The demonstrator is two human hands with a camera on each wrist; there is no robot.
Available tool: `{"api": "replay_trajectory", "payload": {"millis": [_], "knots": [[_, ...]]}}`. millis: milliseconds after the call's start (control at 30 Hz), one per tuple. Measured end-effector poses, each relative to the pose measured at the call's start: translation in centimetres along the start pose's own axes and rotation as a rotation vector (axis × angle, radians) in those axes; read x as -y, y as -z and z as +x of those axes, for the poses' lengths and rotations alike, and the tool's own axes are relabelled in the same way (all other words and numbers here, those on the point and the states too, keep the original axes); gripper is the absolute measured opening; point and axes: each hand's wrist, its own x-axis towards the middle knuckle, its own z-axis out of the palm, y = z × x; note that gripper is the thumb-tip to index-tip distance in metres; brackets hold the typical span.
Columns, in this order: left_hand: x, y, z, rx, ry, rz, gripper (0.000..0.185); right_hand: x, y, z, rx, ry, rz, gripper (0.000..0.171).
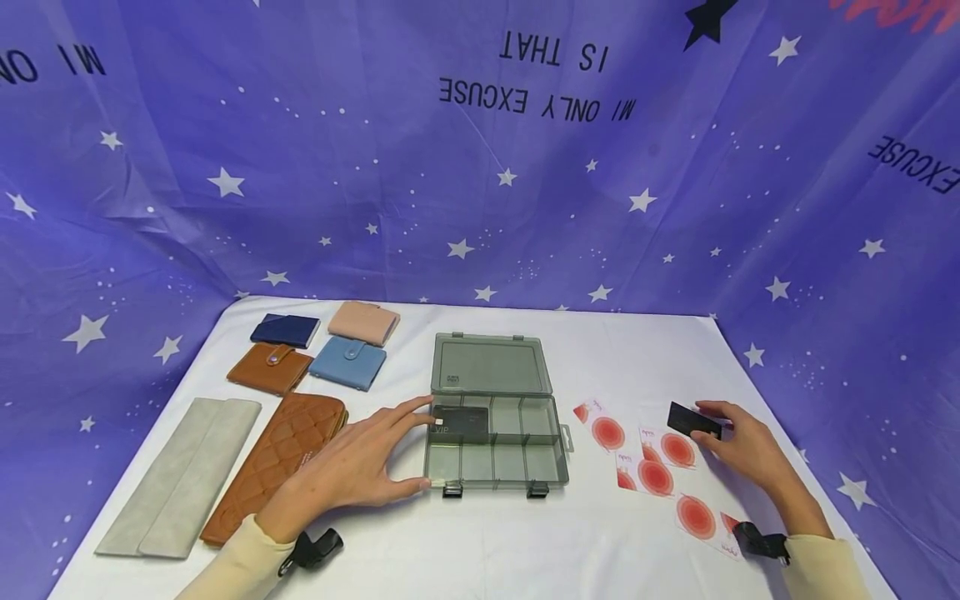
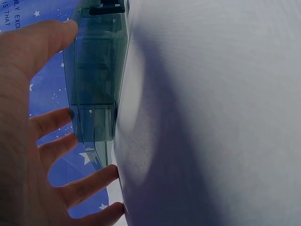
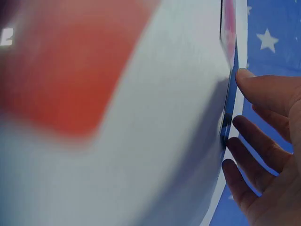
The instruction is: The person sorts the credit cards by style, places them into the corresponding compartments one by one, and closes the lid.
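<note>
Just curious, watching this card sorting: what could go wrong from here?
The black VIP card lies across the dividers of the clear organizer box, so it might tip or slide rather than settle into a compartment. The left hand touches the light box, which could shift. The right hand pinches another black card by its edge; it could slip onto the red-circle cards.

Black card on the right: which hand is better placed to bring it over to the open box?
Right. The right hand already has its fingertips at the black card, beside the red-circle cards. The left hand is across the table at the organizer box, touching another dark card.
</note>
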Motion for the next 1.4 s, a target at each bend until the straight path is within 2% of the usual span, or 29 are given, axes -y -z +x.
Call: {"api": "replay_trajectory", "payload": {"millis": [233,467,700,833,933,1033,1200,1400], "knots": [[0.0,-0.1,0.0,-0.001,-0.008,0.007,0.083,-1.8,1.0,-0.5,0.014,0.039,0.005,0.062],[0.1,0.0,0.1,-0.011,-0.013,0.003,0.082,-2.0,1.6,-0.4,0.052,0.052,-0.024,0.059],[-0.1,0.1,0.2,-0.008,-0.008,0.006,0.081,-2.1,1.8,-0.7,0.015,0.042,-0.046,0.056],[-0.1,0.1,0.1,-0.010,-0.006,0.003,0.082,-2.2,2.1,-1.3,0.035,-0.011,-0.038,0.057],[-0.1,0.1,0.1,-0.014,-0.006,0.003,0.082,-2.2,2.5,-1.7,0.028,-0.051,-0.048,0.049],[-0.1,0.0,0.1,-0.017,-0.005,0.000,0.082,-2.2,2.8,-2.1,-0.011,-0.060,-0.011,0.036],[-0.1,0.0,0.0,-0.015,-0.002,-0.001,0.082,-1.1,3.1,-2.0,-0.090,-0.063,0.096,0.025],[-0.1,0.0,0.0,-0.005,0.004,0.007,0.082,2.4,2.6,-0.6,-0.156,-0.100,0.148,0.024]]}}
